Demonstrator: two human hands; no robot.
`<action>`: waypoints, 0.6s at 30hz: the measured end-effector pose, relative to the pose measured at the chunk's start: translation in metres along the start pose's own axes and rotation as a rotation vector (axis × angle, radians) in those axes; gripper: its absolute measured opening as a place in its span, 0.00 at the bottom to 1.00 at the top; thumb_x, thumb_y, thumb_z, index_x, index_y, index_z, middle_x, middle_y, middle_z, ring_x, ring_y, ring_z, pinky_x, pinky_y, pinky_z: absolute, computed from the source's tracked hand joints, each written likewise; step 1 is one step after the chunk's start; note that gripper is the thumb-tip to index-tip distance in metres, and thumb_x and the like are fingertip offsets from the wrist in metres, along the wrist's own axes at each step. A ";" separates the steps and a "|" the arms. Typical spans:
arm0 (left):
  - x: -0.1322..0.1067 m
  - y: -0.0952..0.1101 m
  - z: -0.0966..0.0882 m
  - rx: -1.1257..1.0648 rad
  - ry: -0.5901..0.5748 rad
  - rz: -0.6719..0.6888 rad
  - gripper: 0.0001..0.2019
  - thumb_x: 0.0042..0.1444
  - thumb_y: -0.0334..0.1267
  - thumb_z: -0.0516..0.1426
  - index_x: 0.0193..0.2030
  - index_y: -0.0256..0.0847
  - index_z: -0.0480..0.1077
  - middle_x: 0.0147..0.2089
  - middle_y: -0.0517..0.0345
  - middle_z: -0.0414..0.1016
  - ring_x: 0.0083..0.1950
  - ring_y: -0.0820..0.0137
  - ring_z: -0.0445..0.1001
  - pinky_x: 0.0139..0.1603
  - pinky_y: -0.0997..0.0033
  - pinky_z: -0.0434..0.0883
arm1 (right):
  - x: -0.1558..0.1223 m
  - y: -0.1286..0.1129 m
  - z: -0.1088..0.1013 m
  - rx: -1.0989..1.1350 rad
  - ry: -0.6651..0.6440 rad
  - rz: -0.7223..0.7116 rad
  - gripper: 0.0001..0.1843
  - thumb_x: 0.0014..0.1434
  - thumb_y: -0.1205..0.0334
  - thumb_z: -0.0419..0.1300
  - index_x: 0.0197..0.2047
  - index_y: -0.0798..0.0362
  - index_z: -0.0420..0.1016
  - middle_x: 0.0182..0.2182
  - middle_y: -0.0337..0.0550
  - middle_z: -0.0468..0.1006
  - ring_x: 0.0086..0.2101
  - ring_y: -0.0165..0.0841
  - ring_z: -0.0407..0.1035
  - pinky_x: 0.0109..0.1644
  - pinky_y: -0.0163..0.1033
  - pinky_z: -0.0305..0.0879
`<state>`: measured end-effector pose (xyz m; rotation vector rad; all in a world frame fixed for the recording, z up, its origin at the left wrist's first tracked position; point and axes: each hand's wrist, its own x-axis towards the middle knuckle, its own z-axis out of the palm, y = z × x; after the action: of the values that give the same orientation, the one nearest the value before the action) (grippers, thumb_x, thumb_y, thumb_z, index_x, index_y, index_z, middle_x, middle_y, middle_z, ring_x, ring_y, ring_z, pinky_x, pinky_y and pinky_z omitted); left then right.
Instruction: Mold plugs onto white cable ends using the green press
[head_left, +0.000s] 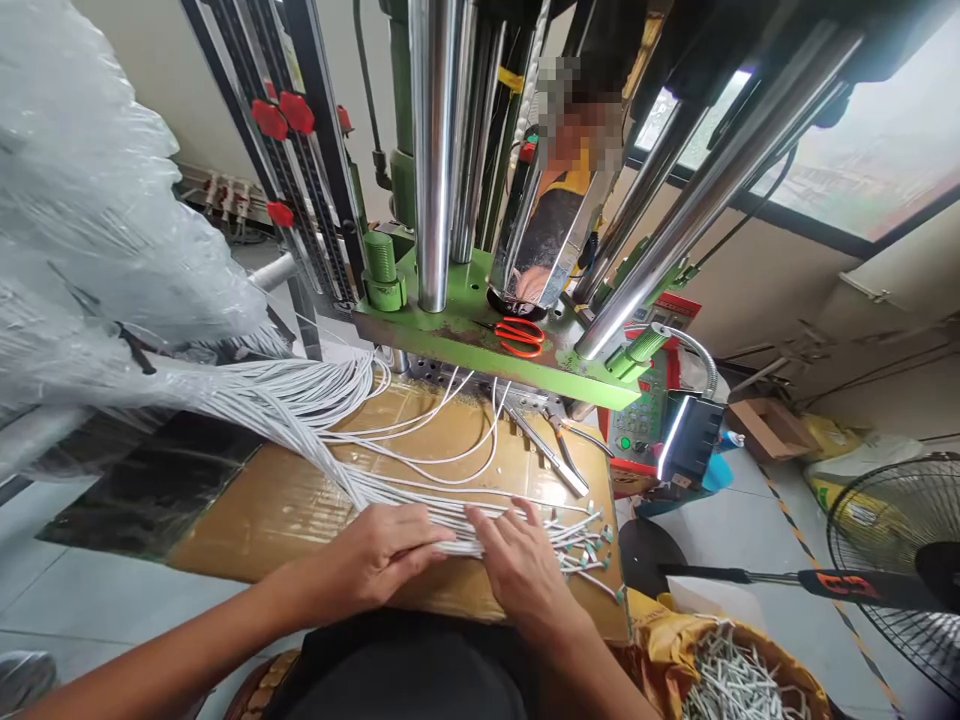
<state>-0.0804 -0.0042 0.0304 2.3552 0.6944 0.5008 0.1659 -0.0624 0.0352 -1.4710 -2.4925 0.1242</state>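
Observation:
A bundle of white cables runs across the tan work table from the left. My left hand is curled over it, fingers and thumb closed on the strands. To its right, my right hand grips the same bundle just short of the cable ends, its fingers bent over the top. Small green-tipped ends fan out beyond my right hand. What lies beneath my palms is hidden. Several other cables curve up from the bundle to the underside of the green press plate.
Red-handled scissors rest on the press plate. Pliers and a metal bar lie on the table's far side. Plastic-wrapped cables hang at left. A sack of white offcuts and a black fan stand at right.

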 end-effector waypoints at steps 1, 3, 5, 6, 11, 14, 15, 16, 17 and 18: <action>-0.008 -0.001 -0.001 -0.011 -0.010 -0.045 0.15 0.67 0.38 0.47 0.49 0.42 0.73 0.34 0.54 0.74 0.36 0.69 0.71 0.37 0.74 0.64 | -0.002 0.005 0.002 -0.074 0.000 0.003 0.24 0.61 0.76 0.49 0.60 0.57 0.61 0.32 0.42 0.74 0.36 0.37 0.67 0.59 0.53 0.56; -0.023 -0.001 -0.002 -0.034 -0.065 -0.164 0.15 0.67 0.40 0.46 0.45 0.43 0.75 0.33 0.55 0.74 0.35 0.69 0.71 0.37 0.73 0.63 | -0.009 0.016 0.004 -0.203 0.012 0.035 0.18 0.60 0.77 0.50 0.52 0.57 0.68 0.30 0.43 0.73 0.34 0.38 0.66 0.52 0.53 0.60; -0.031 0.004 0.004 -0.117 -0.131 -0.278 0.14 0.66 0.42 0.48 0.43 0.43 0.74 0.36 0.55 0.75 0.38 0.66 0.72 0.39 0.72 0.64 | -0.012 0.017 0.003 -0.292 -0.006 0.050 0.13 0.58 0.76 0.52 0.44 0.57 0.71 0.29 0.45 0.72 0.32 0.39 0.65 0.42 0.49 0.64; -0.031 0.009 0.010 -0.201 -0.163 -0.317 0.14 0.65 0.44 0.49 0.44 0.43 0.74 0.38 0.55 0.76 0.40 0.65 0.72 0.41 0.72 0.64 | -0.011 0.012 0.002 -0.310 -0.032 0.039 0.11 0.58 0.75 0.52 0.41 0.56 0.72 0.29 0.45 0.71 0.31 0.39 0.65 0.38 0.47 0.64; -0.004 0.031 0.041 -0.715 -0.218 -0.489 0.23 0.63 0.55 0.47 0.34 0.37 0.72 0.26 0.61 0.66 0.28 0.71 0.62 0.31 0.74 0.59 | 0.001 -0.022 -0.013 -0.099 -0.146 -0.100 0.15 0.61 0.71 0.52 0.50 0.54 0.70 0.37 0.48 0.76 0.41 0.43 0.69 0.50 0.53 0.66; 0.003 0.030 0.040 -0.826 -0.197 -0.470 0.24 0.63 0.57 0.47 0.34 0.37 0.70 0.24 0.64 0.59 0.27 0.74 0.56 0.28 0.75 0.54 | 0.000 -0.003 -0.033 0.265 -0.146 -0.012 0.34 0.60 0.60 0.59 0.67 0.50 0.54 0.60 0.51 0.66 0.61 0.45 0.57 0.66 0.57 0.52; 0.003 0.029 0.038 -0.847 -0.212 -0.447 0.23 0.63 0.56 0.47 0.34 0.37 0.70 0.25 0.65 0.59 0.27 0.74 0.56 0.28 0.75 0.54 | -0.002 0.008 -0.038 0.417 -0.144 0.066 0.38 0.60 0.56 0.60 0.69 0.48 0.49 0.65 0.50 0.60 0.64 0.44 0.51 0.67 0.56 0.50; 0.003 0.026 0.035 -0.867 -0.234 -0.435 0.23 0.63 0.56 0.48 0.33 0.37 0.69 0.25 0.64 0.60 0.27 0.75 0.56 0.28 0.75 0.54 | -0.003 0.019 -0.040 0.574 -0.140 0.152 0.37 0.61 0.53 0.58 0.69 0.46 0.48 0.67 0.48 0.56 0.65 0.43 0.50 0.67 0.55 0.51; 0.002 0.024 0.034 -0.889 -0.253 -0.438 0.23 0.62 0.56 0.49 0.32 0.37 0.69 0.25 0.64 0.60 0.26 0.75 0.56 0.27 0.75 0.54 | -0.004 0.028 -0.039 0.730 -0.126 0.228 0.34 0.64 0.52 0.54 0.69 0.45 0.49 0.67 0.46 0.55 0.65 0.41 0.51 0.67 0.54 0.53; 0.003 0.022 0.034 -0.919 -0.265 -0.454 0.23 0.62 0.56 0.50 0.32 0.37 0.69 0.25 0.63 0.62 0.26 0.75 0.57 0.27 0.76 0.54 | -0.003 0.034 -0.035 0.875 -0.101 0.291 0.29 0.67 0.52 0.50 0.69 0.43 0.51 0.67 0.44 0.57 0.64 0.39 0.54 0.66 0.53 0.55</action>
<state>-0.0535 -0.0324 0.0203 1.3200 0.6543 0.2170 0.2054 -0.0505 0.0619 -1.3901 -1.8317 1.1836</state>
